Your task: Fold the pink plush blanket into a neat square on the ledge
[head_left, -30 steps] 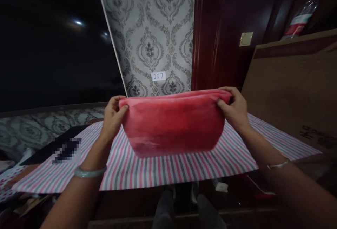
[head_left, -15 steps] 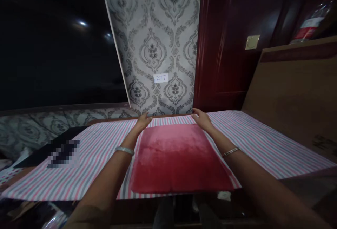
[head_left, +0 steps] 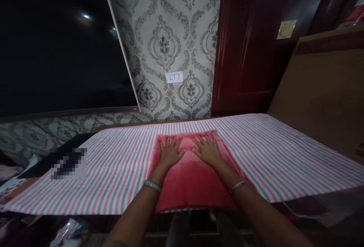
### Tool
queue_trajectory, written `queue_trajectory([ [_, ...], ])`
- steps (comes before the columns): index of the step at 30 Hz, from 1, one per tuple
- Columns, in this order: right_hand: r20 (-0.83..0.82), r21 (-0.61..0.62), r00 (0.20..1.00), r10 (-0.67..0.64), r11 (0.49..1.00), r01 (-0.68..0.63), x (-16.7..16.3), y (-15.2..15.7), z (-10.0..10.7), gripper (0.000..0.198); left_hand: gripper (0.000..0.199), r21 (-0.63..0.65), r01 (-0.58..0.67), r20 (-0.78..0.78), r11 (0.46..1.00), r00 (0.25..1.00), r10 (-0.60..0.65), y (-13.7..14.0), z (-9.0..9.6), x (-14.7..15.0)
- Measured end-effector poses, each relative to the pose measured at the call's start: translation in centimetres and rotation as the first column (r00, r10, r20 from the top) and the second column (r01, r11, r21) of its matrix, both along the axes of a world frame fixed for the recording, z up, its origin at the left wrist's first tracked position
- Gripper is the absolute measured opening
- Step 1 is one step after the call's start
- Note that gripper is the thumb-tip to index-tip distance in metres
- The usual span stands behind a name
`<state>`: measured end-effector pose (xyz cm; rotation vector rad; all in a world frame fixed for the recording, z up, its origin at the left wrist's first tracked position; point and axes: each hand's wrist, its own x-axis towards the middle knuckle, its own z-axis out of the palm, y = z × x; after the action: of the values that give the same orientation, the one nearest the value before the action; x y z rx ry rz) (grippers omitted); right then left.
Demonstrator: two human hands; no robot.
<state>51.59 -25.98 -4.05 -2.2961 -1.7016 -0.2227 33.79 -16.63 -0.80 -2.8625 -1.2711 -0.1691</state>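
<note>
A folded plush red cloth (head_left: pixel 193 186), paler pink towards its far side, lies flat on a striped tablecloth (head_left: pixel 119 167). My left hand (head_left: pixel 171 152) rests palm down on the far left part of the red cloth, fingers spread. On the far right part, my right hand (head_left: pixel 208 150) lies flat in the same way, its fingers spread too. The thumbs point towards each other with a small gap between them. Neither hand grips the fabric. The cloth's near edge reaches the front edge of the table.
Behind the table stands a patterned wall with a paper label (head_left: pixel 174 77) reading 277. A large dark television (head_left: pixel 62 50) is at the left, a cardboard box (head_left: pixel 324 88) at the right. A blurred-out dark item (head_left: pixel 69 164) lies on the tablecloth's left side.
Both hands have come down from beyond the red cloth's far corners and moved inward and nearer, onto its surface. The view has tipped slightly.
</note>
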Motion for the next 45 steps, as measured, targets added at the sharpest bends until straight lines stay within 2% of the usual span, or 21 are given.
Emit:
queue_trajectory([
  [12,-0.008,-0.006,1.0,-0.009,1.0,0.009,-0.2,-0.1,0.3,0.057,0.066,0.007,0.007,-0.035,1.0,0.999,-0.006,0.1,0.0,0.2],
  [18,0.017,0.008,1.0,-0.011,1.0,0.01,0.0,0.1,-0.2,0.057,0.066,-0.002,0.008,-0.049,1.0,0.999,-0.008,0.0,0.1,0.3],
  [30,0.075,0.037,0.997,-0.004,0.999,0.002,0.6,0.8,-1.9,0.056,0.066,0.049,0.041,-0.035,0.998,0.999,-0.039,0.8,-1.6,0.2],
  [39,0.035,0.011,0.999,0.002,1.0,-0.002,0.4,0.5,-0.9,0.057,0.067,0.009,0.032,-0.019,0.999,0.999,-0.031,0.4,-0.9,0.2],
  [45,-0.006,-0.02,1.0,0.006,1.0,-0.006,0.0,0.0,-0.3,0.059,0.068,0.036,0.02,-0.031,0.999,0.999,-0.019,0.1,-0.8,0.1],
])
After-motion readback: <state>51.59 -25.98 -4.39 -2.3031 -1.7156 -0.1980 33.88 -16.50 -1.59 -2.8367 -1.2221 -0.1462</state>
